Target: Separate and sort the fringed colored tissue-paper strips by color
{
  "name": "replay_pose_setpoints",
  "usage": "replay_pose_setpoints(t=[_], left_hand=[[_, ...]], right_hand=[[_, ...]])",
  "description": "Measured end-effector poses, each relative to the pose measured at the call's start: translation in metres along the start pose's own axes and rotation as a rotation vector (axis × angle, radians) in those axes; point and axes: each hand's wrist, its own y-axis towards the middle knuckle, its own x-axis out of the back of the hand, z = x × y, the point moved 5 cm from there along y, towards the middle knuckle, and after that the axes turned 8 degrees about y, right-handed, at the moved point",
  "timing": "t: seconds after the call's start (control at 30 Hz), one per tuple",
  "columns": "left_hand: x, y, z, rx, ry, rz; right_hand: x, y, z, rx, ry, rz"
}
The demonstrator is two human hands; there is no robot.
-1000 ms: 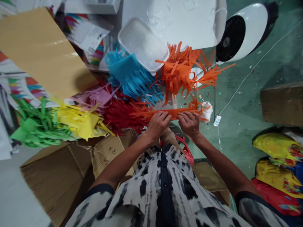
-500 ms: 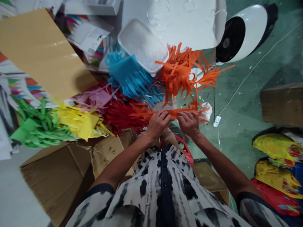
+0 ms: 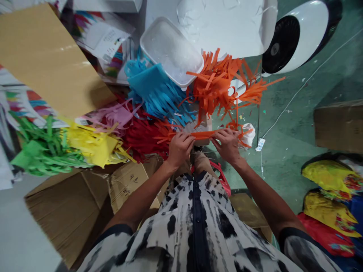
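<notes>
Stretched level in front of my body is an orange fringed strip (image 3: 202,135), rolled or folded narrow between my hands. My left hand (image 3: 181,146) is closed on its left part, and loose orange fringe sticks out past that hand over the red fringe (image 3: 141,139). Toward the strip's right end, my right hand (image 3: 227,142) pinches it with fingers and thumb. Beyond the hands lies a heap of orange fringe (image 3: 215,87). Beside that heap are blue fringe (image 3: 154,88) and a translucent plastic tub (image 3: 171,51).
Pink (image 3: 116,115), yellow (image 3: 93,145) and green fringe (image 3: 42,151) lie to the left, near a tan sheet (image 3: 53,60). An open cardboard box (image 3: 73,200) stands below them. A white fan (image 3: 306,34), a cable (image 3: 295,94) and packed yellow bags (image 3: 329,177) are on the right.
My left hand has slid left along the orange strip, and the hands are farther apart, with more of the strip showing between them. My right hand has barely moved.
</notes>
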Motion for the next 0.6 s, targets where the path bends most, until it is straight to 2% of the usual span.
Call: replay_pose_setpoints(t=[0.2, 0.47, 0.6], left_hand=[[0.007, 0.011, 0.005, 0.126, 0.058, 0.009], [0.005, 0.018, 0.005, 0.123, 0.152, 0.035], [0.003, 0.016, 0.002, 0.123, 0.206, -0.008]], right_hand=[[0.004, 0.016, 0.0, -0.093, -0.019, 0.029], [0.001, 0.022, 0.006, -0.123, -0.077, 0.05], [0.002, 0.016, 0.017, -0.095, -0.172, -0.063]])
